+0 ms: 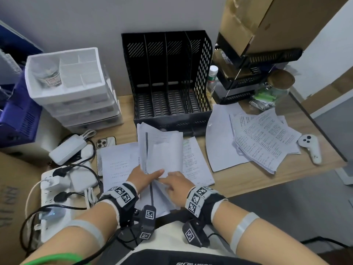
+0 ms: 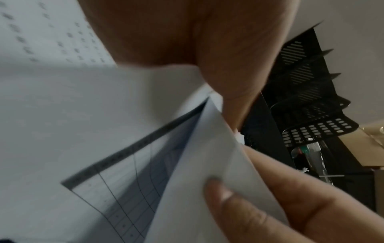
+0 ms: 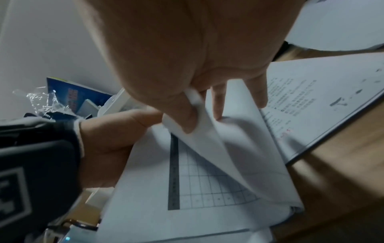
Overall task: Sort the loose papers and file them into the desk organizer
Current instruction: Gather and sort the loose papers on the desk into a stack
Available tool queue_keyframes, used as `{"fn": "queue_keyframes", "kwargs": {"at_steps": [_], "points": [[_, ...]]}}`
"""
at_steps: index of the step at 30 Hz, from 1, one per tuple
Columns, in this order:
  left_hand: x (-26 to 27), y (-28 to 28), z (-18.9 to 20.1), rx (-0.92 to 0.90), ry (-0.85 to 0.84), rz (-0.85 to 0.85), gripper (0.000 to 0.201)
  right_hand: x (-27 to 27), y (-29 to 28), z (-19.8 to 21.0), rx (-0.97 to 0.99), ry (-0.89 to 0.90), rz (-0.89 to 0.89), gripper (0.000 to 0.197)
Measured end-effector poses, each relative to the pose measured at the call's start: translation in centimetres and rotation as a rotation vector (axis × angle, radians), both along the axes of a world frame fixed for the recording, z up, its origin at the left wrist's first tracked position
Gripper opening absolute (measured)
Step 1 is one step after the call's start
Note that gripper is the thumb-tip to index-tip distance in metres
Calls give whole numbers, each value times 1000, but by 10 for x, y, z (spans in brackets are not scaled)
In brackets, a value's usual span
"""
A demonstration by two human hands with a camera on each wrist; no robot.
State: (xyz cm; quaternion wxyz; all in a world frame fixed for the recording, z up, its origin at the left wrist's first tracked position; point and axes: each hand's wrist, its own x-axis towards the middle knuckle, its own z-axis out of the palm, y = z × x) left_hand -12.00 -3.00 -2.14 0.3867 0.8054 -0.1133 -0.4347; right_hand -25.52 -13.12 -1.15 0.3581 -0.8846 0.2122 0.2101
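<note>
A black desk organizer [image 1: 166, 79] with several upright slots, all empty, stands at the back of the desk; it also shows in the left wrist view [image 2: 307, 98]. In front of it, a stack of papers [image 1: 160, 150] is raised off the desk. My left hand [image 1: 150, 175] grips the stack's near left edge, thumb on top. My right hand [image 1: 168, 181] pinches the near corner of the top sheets [image 3: 224, 148] and peels them up. Underneath, a page with a printed grid [image 3: 197, 180] shows. More printed sheets [image 1: 118, 165] lie flat under the stack. A loose fanned pile of papers [image 1: 263, 138] sits at the right.
A white drawer unit [image 1: 72, 87] stands left of the organizer. A phone [image 1: 105, 144], a white power bank [image 1: 66, 148] and a power strip [image 1: 55, 188] with cables crowd the left. At the desk's right edge lies a white controller [image 1: 310, 148]. A lidded jar [image 1: 275, 87] stands behind the right pile.
</note>
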Motion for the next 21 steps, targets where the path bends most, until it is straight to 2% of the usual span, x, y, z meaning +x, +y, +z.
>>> {"fn": "queue_keyframes", "kwargs": {"at_steps": [3,5,6,7,8,9,11,13,15,17,21], "points": [[2,-7,-1,190,-116,4,46,-4,-10,3,245,38,-88,33],[5,-7,-4,221,-88,36,45,-9,-28,0,346,-76,-364,33],[7,-7,-6,218,-76,49,46,-12,-42,-4,277,-135,-543,30],[8,-6,-7,217,-75,52,47,-17,-59,-13,121,-138,-684,31],[9,-5,-9,215,-76,53,47,-24,-73,-20,-57,-46,-754,39],[10,-3,-10,211,-76,53,47,-32,-84,-25,-166,95,-769,52],[12,0,-12,197,-57,63,50,-42,-96,-37,-159,294,-751,71],[13,1,-12,189,-37,73,53,-44,-99,-44,-1,271,-803,75],[12,2,-10,173,-23,81,52,-44,-98,-45,127,211,-815,63],[12,1,-9,127,-11,102,49,-43,-97,-40,173,146,-780,46],[17,-1,0,37,-10,135,49,-38,-101,-2,53,43,-694,31]]}}
